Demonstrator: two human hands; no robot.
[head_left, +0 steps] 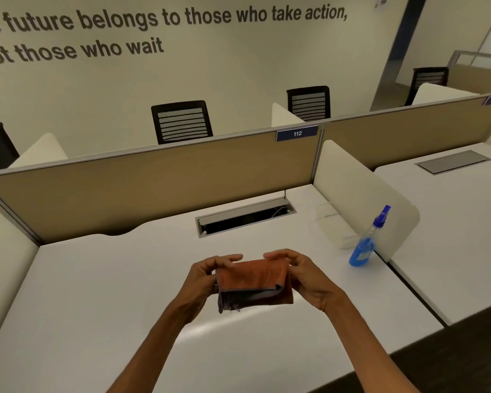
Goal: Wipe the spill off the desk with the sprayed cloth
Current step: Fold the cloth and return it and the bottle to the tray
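A folded orange cloth (254, 283) with a grey underside hangs in the air above the middle of the white desk (97, 293). My left hand (204, 275) grips its left edge and my right hand (302, 275) grips its right edge. A blue spray bottle (364, 245) stands upright on the desk to the right, apart from both hands. No spill shows on the desk surface.
An open cable tray (245, 217) is set into the desk behind the cloth. A tan partition (153, 188) closes the back; a white side divider (360, 194) stands at the right behind the bottle. Black chairs (182, 121) stand beyond the partition.
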